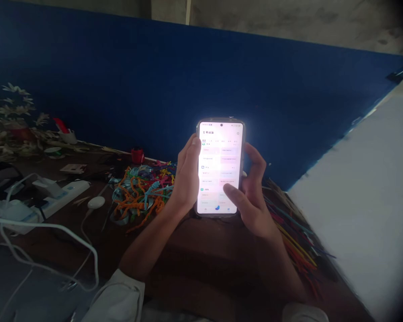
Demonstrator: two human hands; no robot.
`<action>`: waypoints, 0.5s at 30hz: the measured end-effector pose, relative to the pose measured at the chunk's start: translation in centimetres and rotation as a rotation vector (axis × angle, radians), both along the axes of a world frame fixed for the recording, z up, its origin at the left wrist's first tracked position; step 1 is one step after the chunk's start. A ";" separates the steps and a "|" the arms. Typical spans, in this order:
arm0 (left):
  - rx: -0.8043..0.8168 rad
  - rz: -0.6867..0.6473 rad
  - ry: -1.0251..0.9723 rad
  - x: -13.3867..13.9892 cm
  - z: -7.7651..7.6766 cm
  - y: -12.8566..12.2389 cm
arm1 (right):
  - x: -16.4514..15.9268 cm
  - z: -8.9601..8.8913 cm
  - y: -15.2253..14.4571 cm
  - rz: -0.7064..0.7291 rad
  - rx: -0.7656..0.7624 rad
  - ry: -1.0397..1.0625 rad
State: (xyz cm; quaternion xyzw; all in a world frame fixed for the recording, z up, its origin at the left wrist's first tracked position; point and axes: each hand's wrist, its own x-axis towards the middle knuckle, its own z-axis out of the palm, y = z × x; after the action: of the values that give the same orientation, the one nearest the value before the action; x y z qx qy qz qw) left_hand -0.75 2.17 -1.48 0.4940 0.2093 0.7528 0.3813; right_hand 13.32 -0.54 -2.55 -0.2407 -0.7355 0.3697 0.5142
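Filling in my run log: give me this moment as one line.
left hand: holds phone | right hand: holds phone, thumb on lit screen | behind: pipe cleaners on table | left: power strip

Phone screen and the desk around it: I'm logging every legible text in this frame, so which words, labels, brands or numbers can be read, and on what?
Nothing can be quoted with confidence.
Phone, held upright in the left hand and right hand: lit screen, header and rows of text, overexposed and too small to read.
Small card on the table: print too blurred.
Power strip: no legible marking.
Red cap: no legible label.
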 end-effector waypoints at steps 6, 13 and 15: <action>0.045 -0.046 0.014 -0.3 0.5 -0.2 | 1.0 0.4 0.2 0.111 0.027 -0.084; -0.060 0.004 0.021 0.2 0.3 -0.4 | 1.8 0.2 0.2 -0.146 -0.044 0.006; -0.035 -0.061 -0.002 0.5 0.3 -0.2 | 2.1 0.4 0.1 -0.152 -0.038 0.005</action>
State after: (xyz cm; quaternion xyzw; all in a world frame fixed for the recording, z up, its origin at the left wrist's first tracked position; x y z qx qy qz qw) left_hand -0.28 1.92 -1.23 0.4925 0.2071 0.7376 0.4129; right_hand 15.40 -0.48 -2.10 -0.3045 -0.7067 0.3441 0.5380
